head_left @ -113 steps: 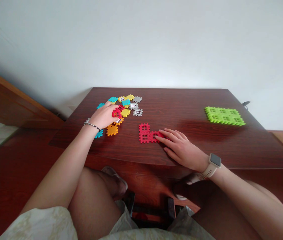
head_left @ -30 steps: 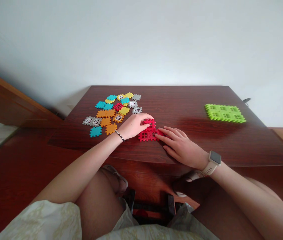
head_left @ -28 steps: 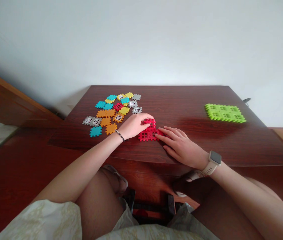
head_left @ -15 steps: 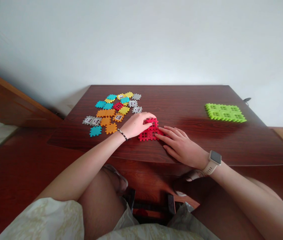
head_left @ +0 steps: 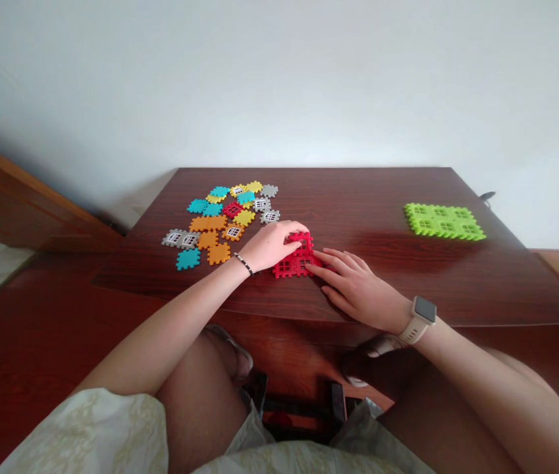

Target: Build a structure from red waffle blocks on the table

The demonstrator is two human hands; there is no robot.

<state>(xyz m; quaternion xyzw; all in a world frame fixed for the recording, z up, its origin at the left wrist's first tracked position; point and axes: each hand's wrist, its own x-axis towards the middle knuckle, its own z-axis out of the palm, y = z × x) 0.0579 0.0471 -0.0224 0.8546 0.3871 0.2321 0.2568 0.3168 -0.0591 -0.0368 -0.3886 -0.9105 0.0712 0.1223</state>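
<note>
Near the table's front edge lie joined red window tiles [head_left: 285, 266] with notched edges. Another red window tile [head_left: 303, 245] is at their far side, and my left hand [head_left: 273, 245] pinches it between thumb and fingers. Whether that tile is locked into the ones below, I cannot tell. My right hand [head_left: 361, 286] rests palm down to the right, fingers spread, with fingertips touching the right part of the joined red tiles. Its fingers hide some of that side.
Left of my hands lie loose notched tiles: orange [head_left: 218, 253], turquoise [head_left: 188, 259], yellow [head_left: 244, 218], grey with white windows [head_left: 180, 238] and one red [head_left: 233, 209]. A bright green panel of joined window tiles [head_left: 444, 221] lies at the right on the dark wooden table [head_left: 358, 191].
The far red tile in my left hand appears tilted up very slightly. My right hand keeps its place, and the other tiles lie as before.
</note>
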